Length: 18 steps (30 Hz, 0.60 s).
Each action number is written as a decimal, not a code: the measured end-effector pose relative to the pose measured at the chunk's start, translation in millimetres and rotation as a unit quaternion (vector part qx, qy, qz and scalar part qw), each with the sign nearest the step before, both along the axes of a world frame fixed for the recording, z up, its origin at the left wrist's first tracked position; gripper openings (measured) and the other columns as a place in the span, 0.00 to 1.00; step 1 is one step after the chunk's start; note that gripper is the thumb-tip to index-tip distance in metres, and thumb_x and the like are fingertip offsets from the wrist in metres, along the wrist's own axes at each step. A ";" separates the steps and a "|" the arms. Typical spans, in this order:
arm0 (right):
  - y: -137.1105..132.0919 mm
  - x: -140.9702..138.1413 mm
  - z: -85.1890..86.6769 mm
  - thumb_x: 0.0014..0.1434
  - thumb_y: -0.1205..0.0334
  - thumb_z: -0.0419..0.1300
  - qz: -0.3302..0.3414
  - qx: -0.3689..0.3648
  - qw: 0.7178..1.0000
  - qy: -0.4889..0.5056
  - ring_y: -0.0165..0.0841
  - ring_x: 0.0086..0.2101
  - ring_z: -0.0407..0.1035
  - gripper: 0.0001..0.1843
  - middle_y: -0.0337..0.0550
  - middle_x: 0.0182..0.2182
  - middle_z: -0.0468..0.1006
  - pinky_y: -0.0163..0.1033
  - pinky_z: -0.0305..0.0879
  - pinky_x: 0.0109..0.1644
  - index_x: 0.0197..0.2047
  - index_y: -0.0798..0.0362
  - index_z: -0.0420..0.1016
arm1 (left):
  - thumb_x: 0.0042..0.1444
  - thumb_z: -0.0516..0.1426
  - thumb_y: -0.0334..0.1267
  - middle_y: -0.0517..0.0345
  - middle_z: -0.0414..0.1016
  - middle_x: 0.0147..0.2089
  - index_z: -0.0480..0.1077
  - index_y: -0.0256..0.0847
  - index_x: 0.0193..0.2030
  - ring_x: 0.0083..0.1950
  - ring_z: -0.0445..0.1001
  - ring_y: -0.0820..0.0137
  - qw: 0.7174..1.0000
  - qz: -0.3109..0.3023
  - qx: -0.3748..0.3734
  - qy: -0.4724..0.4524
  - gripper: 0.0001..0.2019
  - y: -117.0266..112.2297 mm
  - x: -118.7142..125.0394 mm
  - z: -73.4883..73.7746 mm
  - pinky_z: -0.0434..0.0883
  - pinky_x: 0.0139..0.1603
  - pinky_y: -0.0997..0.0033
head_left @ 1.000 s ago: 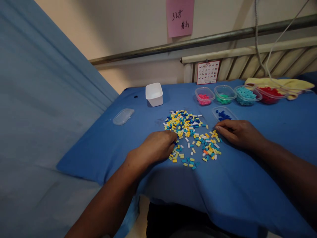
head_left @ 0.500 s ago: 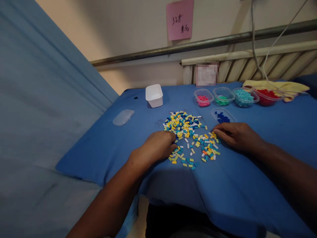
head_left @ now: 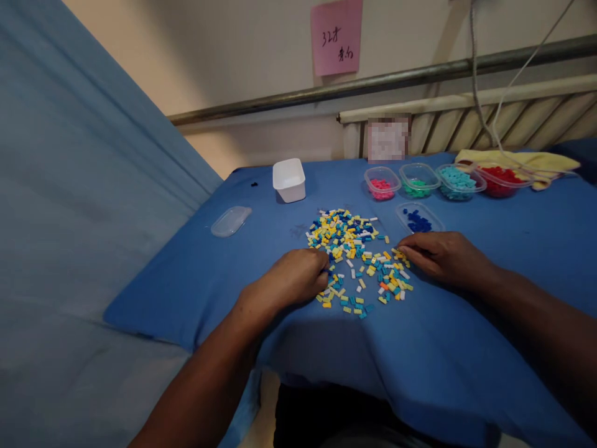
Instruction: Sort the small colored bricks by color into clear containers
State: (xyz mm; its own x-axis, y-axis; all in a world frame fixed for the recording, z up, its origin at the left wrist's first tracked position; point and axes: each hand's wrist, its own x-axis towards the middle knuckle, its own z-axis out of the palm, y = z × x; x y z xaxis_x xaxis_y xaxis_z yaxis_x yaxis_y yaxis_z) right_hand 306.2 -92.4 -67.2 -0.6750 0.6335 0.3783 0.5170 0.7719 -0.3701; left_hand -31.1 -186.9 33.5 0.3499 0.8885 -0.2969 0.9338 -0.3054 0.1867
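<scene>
A loose pile of small toy building bricks [head_left: 342, 233], mostly yellow, white, teal and dark blue, lies on the blue cloth [head_left: 186, 280]. At the pile's left edge is my left hand [head_left: 303, 274], fingers curled inward; a bit of dark blue shows by its fingertips, but I cannot make out what it holds. My right hand [head_left: 448, 258] rests at the right edge of the spread bricks, thumb and forefinger pinched together beside some yellow ones. Anything between those fingertips is hidden. Just behind the right hand lies a clear lid-like tray [head_left: 438, 223] with dark blue bricks [head_left: 418, 221].
Clear tubs hold pink bricks [head_left: 381, 188], green bricks [head_left: 416, 188], turquoise bricks [head_left: 458, 179] and red bricks [head_left: 500, 179] along the back right. A white box [head_left: 289, 180] and a clear lid [head_left: 231, 221] are left of the pile. A yellow cloth [head_left: 555, 162] lies far right.
Both hands stay almost in place, the left fingers curling slightly more at the pile's edge. A dark blue bit now shows by the left fingertips. The view has shifted slightly.
</scene>
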 end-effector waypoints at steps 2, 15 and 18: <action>-2.4 -3.1 3.4 0.79 0.53 0.57 0.005 0.006 1.000 0.001 0.38 0.36 0.85 0.16 0.42 0.40 0.90 0.40 0.74 0.41 0.49 0.49 0.85 | 0.65 0.55 0.34 0.51 0.80 0.40 0.75 0.40 0.40 0.35 0.73 0.65 0.999 -0.001 0.008 -0.033 0.07 2.5 -0.2 2.0 0.61 0.36 0.66; 1.4 -16.0 4.7 0.80 0.52 0.56 0.010 0.010 1.000 -0.004 0.36 0.33 0.82 0.18 0.43 0.35 0.89 0.39 0.67 0.39 0.45 0.49 0.85 | 0.64 0.60 0.31 0.55 0.82 0.36 0.79 0.38 0.41 0.34 0.74 0.67 0.982 -0.031 0.086 -0.164 0.05 121.4 91.5 -5.3 0.60 0.35 0.68; 4.8 -14.8 3.8 0.80 0.51 0.57 0.009 -0.002 1.000 0.009 0.35 0.31 0.81 0.18 0.42 0.33 0.88 0.39 0.66 0.37 0.43 0.50 0.84 | 0.64 0.60 0.29 0.54 0.83 0.37 0.81 0.35 0.40 0.36 0.76 0.67 0.980 -0.036 0.070 -0.181 0.06 156.6 122.0 -17.7 0.62 0.36 0.69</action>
